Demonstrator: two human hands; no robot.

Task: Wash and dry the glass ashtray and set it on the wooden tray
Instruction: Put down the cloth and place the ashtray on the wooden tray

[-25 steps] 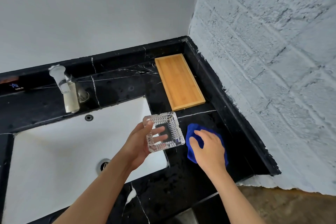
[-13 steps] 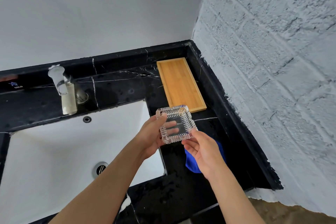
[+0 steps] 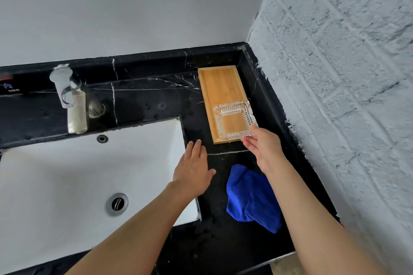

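Note:
The square ribbed glass ashtray (image 3: 233,119) rests on the near end of the wooden tray (image 3: 220,82), which lies in the back right corner of the black marble counter. My right hand (image 3: 263,147) pinches the ashtray's near right corner, thumb on top and fingers under the edge. My left hand (image 3: 192,172) hovers flat and empty over the counter strip between sink and tray, fingers spread.
A crumpled blue cloth (image 3: 250,198) lies on the counter under my right forearm. The white sink (image 3: 67,174) with its drain (image 3: 117,204) fills the left, with a chrome faucet (image 3: 67,94) behind it. A rough white brick wall (image 3: 335,73) borders the counter on the right.
The ashtray passed from my left hand to my right and went forward onto the tray. My right hand left the blue cloth. My left hand let go and dropped back, open.

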